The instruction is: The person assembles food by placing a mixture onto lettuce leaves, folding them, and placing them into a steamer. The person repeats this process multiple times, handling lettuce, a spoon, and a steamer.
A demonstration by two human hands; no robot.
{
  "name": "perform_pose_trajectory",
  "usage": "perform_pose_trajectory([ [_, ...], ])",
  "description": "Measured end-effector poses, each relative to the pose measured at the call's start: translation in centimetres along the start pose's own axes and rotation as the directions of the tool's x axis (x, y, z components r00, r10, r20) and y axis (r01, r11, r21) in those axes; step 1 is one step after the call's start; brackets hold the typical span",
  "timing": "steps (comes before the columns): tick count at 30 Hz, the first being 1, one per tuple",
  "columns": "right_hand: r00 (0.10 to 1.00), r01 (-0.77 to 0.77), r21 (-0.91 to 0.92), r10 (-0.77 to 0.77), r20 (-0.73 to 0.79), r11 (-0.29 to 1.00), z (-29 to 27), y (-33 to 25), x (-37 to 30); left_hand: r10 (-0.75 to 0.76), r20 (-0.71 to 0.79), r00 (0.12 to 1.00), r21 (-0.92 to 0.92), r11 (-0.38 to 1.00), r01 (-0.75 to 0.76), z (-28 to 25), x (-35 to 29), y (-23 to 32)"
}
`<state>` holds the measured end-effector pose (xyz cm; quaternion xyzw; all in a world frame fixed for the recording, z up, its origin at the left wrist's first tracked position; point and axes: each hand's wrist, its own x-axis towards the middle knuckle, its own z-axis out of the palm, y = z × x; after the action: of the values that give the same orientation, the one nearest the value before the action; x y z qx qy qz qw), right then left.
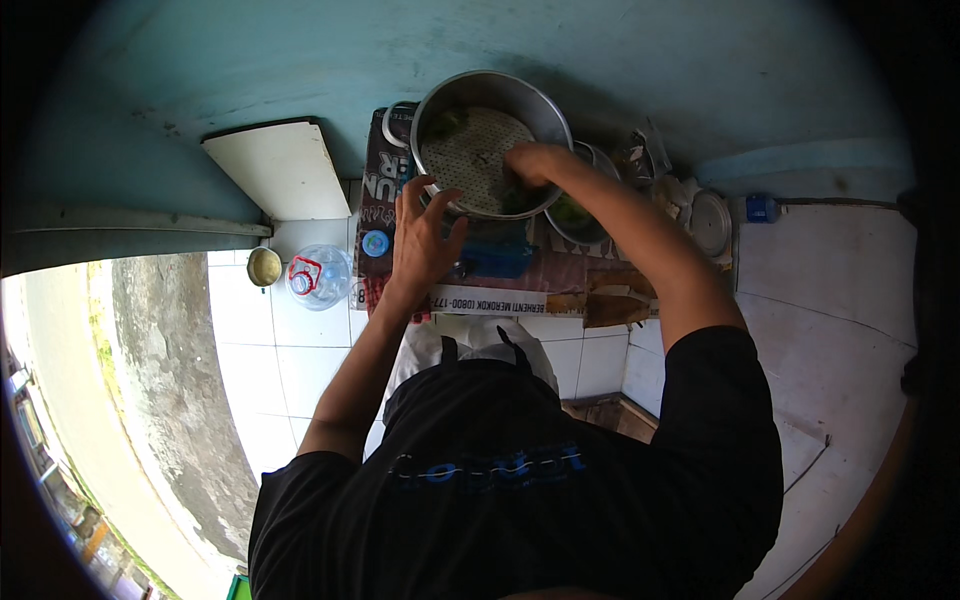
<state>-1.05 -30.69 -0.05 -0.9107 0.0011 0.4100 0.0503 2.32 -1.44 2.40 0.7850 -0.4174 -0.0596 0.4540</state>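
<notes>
A large metal steamer pot [555, 120] stands tilted toward me on the low table, its perforated steamer plate [480, 160] showing inside. Something green and leafy [446, 124] lies at the plate's left edge. My left hand [428, 238] grips the near-left rim, thumb and fingers on the metal. My right hand [535, 163] reaches down inside the pot at its right side; its fingers are bent downward into dark shadow, so whatever they touch or hold is hidden. Partly under my right forearm sits a smaller metal pot [575, 236] with green contents.
Printed sheeting [480, 299] covers the table. A round metal lid [710, 224] lies at the right, near a blue container [762, 208]. Left of the table are a clear plastic jug [325, 280], a small cup [264, 267] and a leaning white board [280, 170]. The teal wall [640, 60] rises behind.
</notes>
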Motion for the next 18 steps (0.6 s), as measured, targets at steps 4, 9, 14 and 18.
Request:
perform_pose_trajectory([
  [4,1.000,0.004,-0.036,-0.004,-0.014,0.999,0.5,-0.2,0.5,-0.037,-0.003,0.999,-0.052,0.998,0.037,0.6,0.2,-0.2],
  [9,0.999,-0.032,-0.067,0.030,-0.032,0.997,1.2,-0.4,0.9,-0.043,-0.022,0.999,-0.027,0.999,0.042,1.0,0.2,-0.1],
  [14,0.995,-0.058,-0.052,0.053,-0.087,0.997,1.8,-0.4,0.6,-0.058,-0.017,0.998,-0.018,0.998,0.058,1.1,0.1,-0.1],
  [18,0.993,-0.066,-0.045,0.061,-0.102,0.997,2.3,-0.5,0.8,-0.045,-0.031,0.999,-0.025,0.999,0.044,1.2,0.1,0.0],
])
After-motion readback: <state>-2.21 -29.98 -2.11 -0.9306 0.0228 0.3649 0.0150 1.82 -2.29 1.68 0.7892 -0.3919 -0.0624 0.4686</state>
